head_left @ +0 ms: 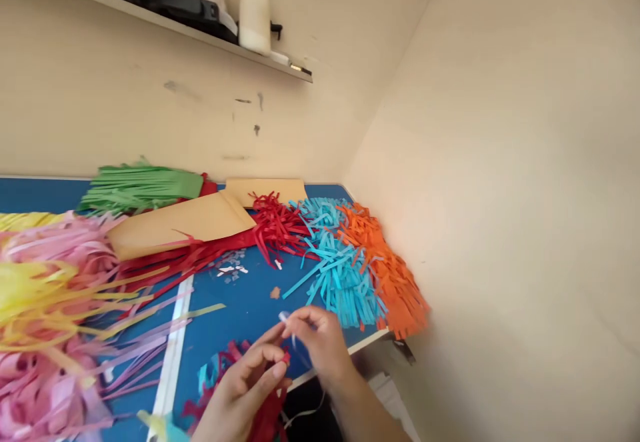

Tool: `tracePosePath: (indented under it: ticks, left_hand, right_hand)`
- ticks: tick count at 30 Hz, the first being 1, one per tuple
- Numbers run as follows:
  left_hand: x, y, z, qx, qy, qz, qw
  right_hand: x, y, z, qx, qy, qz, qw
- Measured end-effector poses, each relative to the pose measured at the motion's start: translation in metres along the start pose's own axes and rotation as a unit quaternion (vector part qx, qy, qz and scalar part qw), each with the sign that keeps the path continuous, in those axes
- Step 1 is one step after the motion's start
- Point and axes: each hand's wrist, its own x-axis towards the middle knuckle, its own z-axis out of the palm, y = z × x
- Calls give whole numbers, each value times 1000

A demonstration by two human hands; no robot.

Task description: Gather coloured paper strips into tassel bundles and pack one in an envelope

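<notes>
My left hand (247, 389) is pinched on the twisted end of a dark red tissue-paper fringe (273, 415), whose strips hang below it at the blue table's front edge. Close beside it, my right hand (323, 345) is closed on a thin white strip (284, 317), blurred, which could be string or tape. The two hands nearly touch, and part of the red end is hidden by the left fingers. Bits of light blue paper (206, 374) show behind the left hand.
Pink tissue strips (35, 389) and yellow strips (30, 295) heap at left. Green fringe (145, 185), a tan paper sheet (185, 222), red fringe (280, 222), turquoise fringe (345, 282) and orange fringe (395, 282) lie farther back. A shelf carries a white bottle (255, 19). Walls stand behind and right.
</notes>
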Motion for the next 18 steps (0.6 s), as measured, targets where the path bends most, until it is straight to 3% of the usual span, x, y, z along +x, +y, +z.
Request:
tracePosePath:
  ticks: [3, 5, 7, 10, 12, 14, 16, 18]
  left_hand:
    - [-2, -2, -4, -67, 0, -26, 997]
    - [-4, -5, -12, -43, -4, -24, 999]
    - [-6, -8, -20, 8, -18, -20, 1000]
    - [-11, -13, -30, 46, -21, -19, 999]
    - [-16, -14, -36, 4, 4, -29, 1000]
    - [-19, -12, -43, -81, 55, -49, 994]
    - [-22, -9, -49, -170, 115, -93, 974]
    - [-23, -6, -53, -239, 170, -137, 946]
  right_hand:
    - [-8, -4, 19, 38, 1, -16, 999]
    - [-11, -4, 30, 139, -41, 64, 987]
    - [-11, -4, 39, 242, -107, 148, 953]
    - [-7, -8, 48, 314, -156, 184, 918]
    - [-5, -12, 49, 328, -140, 177, 917]
    - [-7, -16, 46, 286, -102, 146, 942]
    - [-13, -18, 42, 167, -73, 67, 981]
    - [-22, -19, 39, 39, -71, -28, 996]
